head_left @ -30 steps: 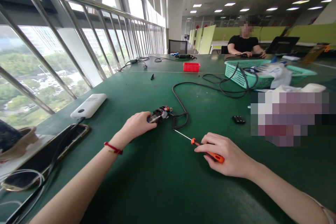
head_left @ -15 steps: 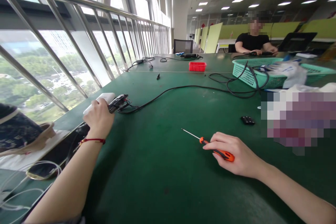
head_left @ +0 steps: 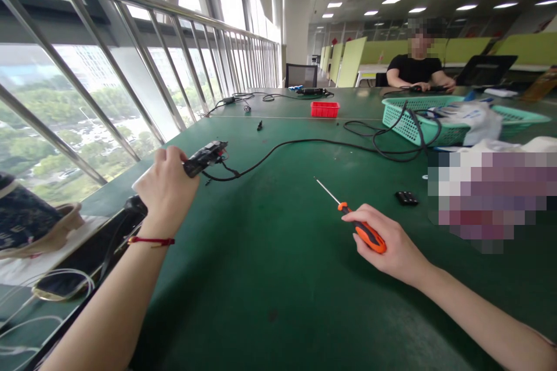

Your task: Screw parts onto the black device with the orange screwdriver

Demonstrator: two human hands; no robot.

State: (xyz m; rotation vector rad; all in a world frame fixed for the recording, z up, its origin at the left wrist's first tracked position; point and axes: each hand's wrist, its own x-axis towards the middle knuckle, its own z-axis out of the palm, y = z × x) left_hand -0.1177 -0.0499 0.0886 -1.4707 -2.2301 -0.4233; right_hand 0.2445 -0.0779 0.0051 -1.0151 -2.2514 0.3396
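Note:
My left hand [head_left: 167,188], a red cord at its wrist, is closed around a black corded device [head_left: 204,158] at the left of the table. The device's far end is open, with bare inner parts and small red wires showing. A white object [head_left: 140,181] shows partly behind that hand; whether it is touched I cannot tell. In my right hand [head_left: 394,243] is a screwdriver [head_left: 369,236] with an orange and black handle. Its thin metal shaft points up and left, apart from the device. A black cable [head_left: 278,144] runs from the device to the right.
Several cable loops lie by a green basket [head_left: 402,119] holding plastic bags. A red tray [head_left: 325,109], a small black part [head_left: 260,126] and a black slotted piece [head_left: 406,198] rest on the green table [head_left: 278,278]. A phone [head_left: 61,284] lies left. Across sits a person [head_left: 415,69].
My left hand has lifted the black device slightly and moved it right, uncovering a small dark part on the table. The screwdriver's tip has swung upward and right in my right hand.

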